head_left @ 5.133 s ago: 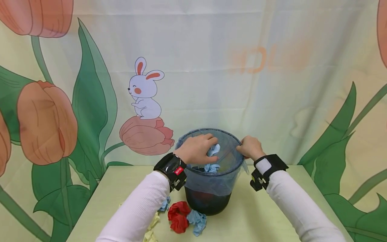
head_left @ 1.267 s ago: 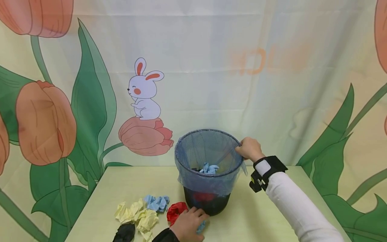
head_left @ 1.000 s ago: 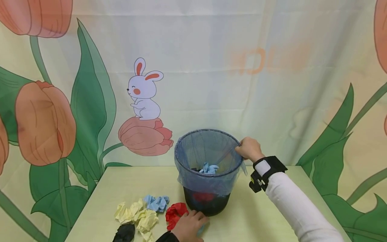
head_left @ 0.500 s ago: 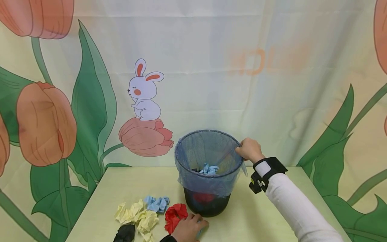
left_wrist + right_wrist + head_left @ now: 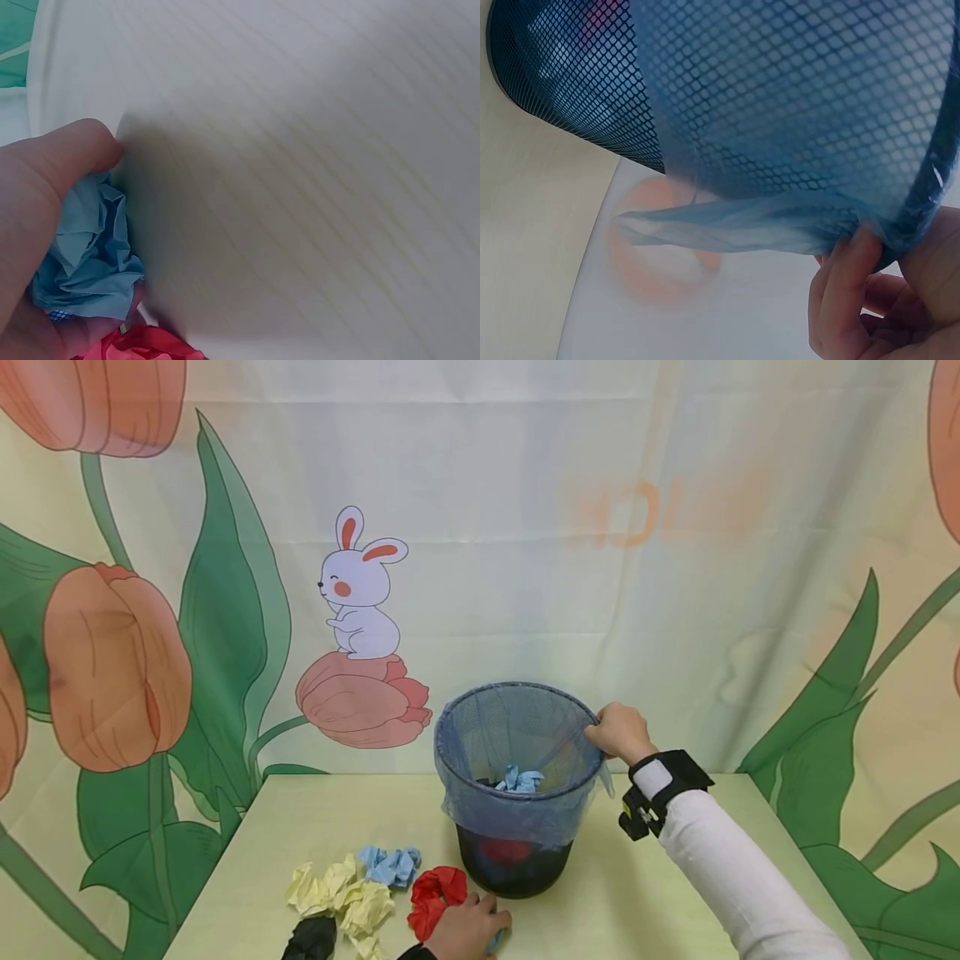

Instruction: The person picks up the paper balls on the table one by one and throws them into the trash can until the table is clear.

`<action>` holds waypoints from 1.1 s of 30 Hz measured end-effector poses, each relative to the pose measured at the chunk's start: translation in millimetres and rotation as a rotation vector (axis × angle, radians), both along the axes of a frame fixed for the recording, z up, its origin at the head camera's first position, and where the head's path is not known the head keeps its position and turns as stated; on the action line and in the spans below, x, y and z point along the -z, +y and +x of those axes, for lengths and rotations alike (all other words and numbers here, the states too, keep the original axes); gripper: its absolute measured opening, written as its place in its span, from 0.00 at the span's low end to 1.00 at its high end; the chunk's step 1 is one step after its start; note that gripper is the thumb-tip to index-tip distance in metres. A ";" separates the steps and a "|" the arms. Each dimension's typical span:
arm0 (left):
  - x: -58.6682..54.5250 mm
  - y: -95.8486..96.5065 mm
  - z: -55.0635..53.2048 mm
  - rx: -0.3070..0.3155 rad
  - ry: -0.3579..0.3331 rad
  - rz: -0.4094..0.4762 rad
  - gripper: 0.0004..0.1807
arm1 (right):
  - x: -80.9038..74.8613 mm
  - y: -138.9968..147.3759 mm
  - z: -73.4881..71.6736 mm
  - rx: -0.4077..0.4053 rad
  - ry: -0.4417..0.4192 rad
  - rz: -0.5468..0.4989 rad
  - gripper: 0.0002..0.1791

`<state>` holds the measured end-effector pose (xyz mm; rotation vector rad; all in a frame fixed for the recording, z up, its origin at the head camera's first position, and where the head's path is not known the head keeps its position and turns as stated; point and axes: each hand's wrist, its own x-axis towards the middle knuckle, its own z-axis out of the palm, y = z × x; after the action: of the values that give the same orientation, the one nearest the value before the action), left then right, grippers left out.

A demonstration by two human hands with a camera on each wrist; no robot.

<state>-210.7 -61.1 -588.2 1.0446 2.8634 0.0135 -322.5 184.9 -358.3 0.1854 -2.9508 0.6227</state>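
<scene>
My left hand is low at the front of the table, its thumb and fingers curled round a crumpled blue paper ball. Right beside it lies a red crumpled paper ball. With my right hand I grip the rim of a black mesh wastebasket at its right side. A translucent blue bin liner folds over that rim, bunched at my right fingers in the right wrist view. Inside the basket a blue paper ball shows, and something red shows through the wall.
Left of the red ball lie another blue paper ball, several yellow paper balls and a black one. The pale table ends at a printed curtain behind the basket.
My left hand came out of the basket and down to the blue paper ball in front, now gripping it. The red ball shifted slightly left. My right hand stays on the rim.
</scene>
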 end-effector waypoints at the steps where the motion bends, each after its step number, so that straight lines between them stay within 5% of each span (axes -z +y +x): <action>1: 0.1 0.5 0.0 0.001 -0.004 0.001 0.22 | -0.1 -0.1 0.1 0.001 0.001 0.000 0.22; 13: -3.2 5.3 0.2 0.042 -0.069 0.050 0.20 | 1.4 0.9 -0.8 0.001 -0.002 0.003 0.22; 21: -16.2 6.0 1.9 0.050 -0.098 0.041 0.15 | 1.3 0.2 -1.0 0.000 -0.005 0.000 0.22; 33: -39.1 6.1 6.2 0.160 -0.094 0.084 0.15 | -0.4 1.2 -0.3 0.000 -0.024 -0.009 0.22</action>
<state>-204.6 -55.0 -549.1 1.2502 2.7094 0.1675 -322.7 186.1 -357.9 0.1777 -2.9704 0.6426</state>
